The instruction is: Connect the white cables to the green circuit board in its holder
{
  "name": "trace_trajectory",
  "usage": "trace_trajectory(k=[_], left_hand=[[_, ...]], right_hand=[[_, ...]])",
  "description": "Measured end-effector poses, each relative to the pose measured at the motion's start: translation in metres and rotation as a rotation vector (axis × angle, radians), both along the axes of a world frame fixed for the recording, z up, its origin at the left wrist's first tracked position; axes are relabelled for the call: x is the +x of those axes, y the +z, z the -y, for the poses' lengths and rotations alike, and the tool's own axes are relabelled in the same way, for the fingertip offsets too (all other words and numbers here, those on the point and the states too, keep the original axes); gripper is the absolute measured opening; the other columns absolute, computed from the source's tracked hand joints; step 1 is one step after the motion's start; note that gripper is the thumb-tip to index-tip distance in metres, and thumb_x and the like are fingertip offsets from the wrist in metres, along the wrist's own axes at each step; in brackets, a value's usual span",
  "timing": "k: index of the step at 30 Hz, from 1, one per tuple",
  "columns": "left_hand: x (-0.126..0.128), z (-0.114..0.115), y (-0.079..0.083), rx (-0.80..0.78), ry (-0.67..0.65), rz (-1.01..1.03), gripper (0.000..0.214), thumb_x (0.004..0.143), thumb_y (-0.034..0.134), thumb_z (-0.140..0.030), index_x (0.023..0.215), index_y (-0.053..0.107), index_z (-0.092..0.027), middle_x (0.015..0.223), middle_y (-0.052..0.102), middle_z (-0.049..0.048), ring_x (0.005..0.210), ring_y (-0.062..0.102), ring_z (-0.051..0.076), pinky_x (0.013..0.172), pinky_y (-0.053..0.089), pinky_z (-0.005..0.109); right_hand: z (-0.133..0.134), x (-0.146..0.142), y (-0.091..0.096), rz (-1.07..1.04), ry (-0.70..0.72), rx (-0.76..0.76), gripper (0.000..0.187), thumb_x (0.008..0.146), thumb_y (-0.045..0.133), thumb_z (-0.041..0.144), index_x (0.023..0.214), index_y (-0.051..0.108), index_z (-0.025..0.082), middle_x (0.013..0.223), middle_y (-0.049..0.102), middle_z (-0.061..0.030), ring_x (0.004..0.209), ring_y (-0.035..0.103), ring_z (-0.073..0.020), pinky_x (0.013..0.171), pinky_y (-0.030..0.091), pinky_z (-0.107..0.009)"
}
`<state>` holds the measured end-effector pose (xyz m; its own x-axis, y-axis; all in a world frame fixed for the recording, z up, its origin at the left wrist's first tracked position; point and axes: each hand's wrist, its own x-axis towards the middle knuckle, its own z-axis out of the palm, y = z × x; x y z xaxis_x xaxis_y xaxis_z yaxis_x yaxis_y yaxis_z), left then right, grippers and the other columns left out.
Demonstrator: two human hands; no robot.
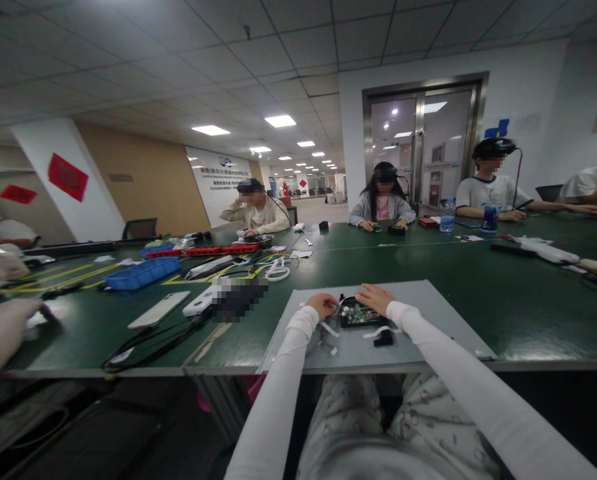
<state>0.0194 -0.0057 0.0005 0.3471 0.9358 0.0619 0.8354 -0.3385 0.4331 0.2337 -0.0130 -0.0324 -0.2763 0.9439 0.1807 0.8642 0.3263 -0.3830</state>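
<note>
On a grey mat (428, 313) in front of me lies an open black case with a circuit board (358, 315) showing inside. My left hand (322, 305) is at the case's left side, its fingers curled together near a thin cable; what they pinch is too small to make out. Stretched out, the fingers of my right hand (376, 299) rest over the case's far right edge. Close to the case's near side are a small black piece (384, 338) and a white strip (373, 332). Another white strip (330, 329) lies below my left hand.
Left of the mat are a white phone (159, 310), a white device (201, 298) with black cables, and a blue tray (143, 273). A person's arm (8, 333) reaches in at far left. Across the green table (478, 287) sit several people; bottles (447, 217) stand there.
</note>
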Motion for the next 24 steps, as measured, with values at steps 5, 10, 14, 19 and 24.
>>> trace_trajectory(k=[5, 10, 14, 19, 24], left_hand=[[-0.0019, -0.0009, -0.0006, -0.025, -0.028, 0.029, 0.026, 0.062, 0.057, -0.014, 0.087, 0.064, -0.014, 0.07, 0.06, 0.0001, 0.059, 0.051, 0.009, 0.054, 0.039, 0.017], [-0.0045, -0.0042, -0.0027, -0.025, -0.051, 0.028, 0.029, 0.06, 0.057, -0.012, 0.088, 0.063, -0.013, 0.068, 0.058, -0.0003, 0.058, 0.048, 0.008, 0.053, 0.038, 0.017], [-0.0062, -0.0046, -0.0023, -0.033, -0.075, 0.03, 0.03, 0.058, 0.057, -0.009, 0.088, 0.062, -0.012, 0.071, 0.058, -0.0004, 0.059, 0.048, 0.008, 0.054, 0.038, 0.017], [-0.0069, -0.0029, -0.0021, -0.056, -0.075, 0.031, 0.034, 0.058, 0.055, -0.004, 0.09, 0.061, -0.013, 0.07, 0.057, -0.0015, 0.058, 0.047, 0.007, 0.054, 0.038, 0.016], [-0.0043, -0.0024, -0.0056, -0.013, -0.03, 0.055, 0.033, 0.059, 0.055, -0.003, 0.09, 0.06, -0.013, 0.075, 0.058, -0.0004, 0.061, 0.049, 0.007, 0.055, 0.039, 0.016]], right_hand=[[-0.0017, 0.001, -0.0016, 0.019, 0.014, -0.009, 0.049, 0.081, 0.02, 0.057, 0.116, 0.046, 0.036, 0.135, 0.029, 0.0002, 0.121, 0.027, -0.0214, 0.096, 0.022, -0.043], [0.0012, 0.0008, 0.0021, 0.016, -0.002, -0.035, 0.048, 0.082, 0.018, 0.056, 0.117, 0.046, 0.036, 0.135, 0.027, -0.0003, 0.122, 0.024, -0.022, 0.096, 0.021, -0.044], [0.0023, 0.0004, 0.0025, -0.013, -0.001, -0.042, 0.048, 0.082, 0.019, 0.055, 0.116, 0.047, 0.035, 0.134, 0.029, -0.0005, 0.122, 0.024, -0.0215, 0.096, 0.02, -0.043], [0.0019, 0.0004, 0.0011, -0.071, -0.019, -0.005, 0.048, 0.082, 0.023, 0.055, 0.109, 0.053, 0.029, 0.129, 0.036, -0.0032, 0.119, 0.029, -0.02, 0.095, 0.023, -0.04], [-0.0006, 0.0011, 0.0013, -0.167, -0.033, 0.036, 0.049, 0.082, 0.024, 0.054, 0.106, 0.053, 0.022, 0.116, 0.048, -0.0045, 0.109, 0.04, -0.017, 0.091, 0.028, -0.032]])
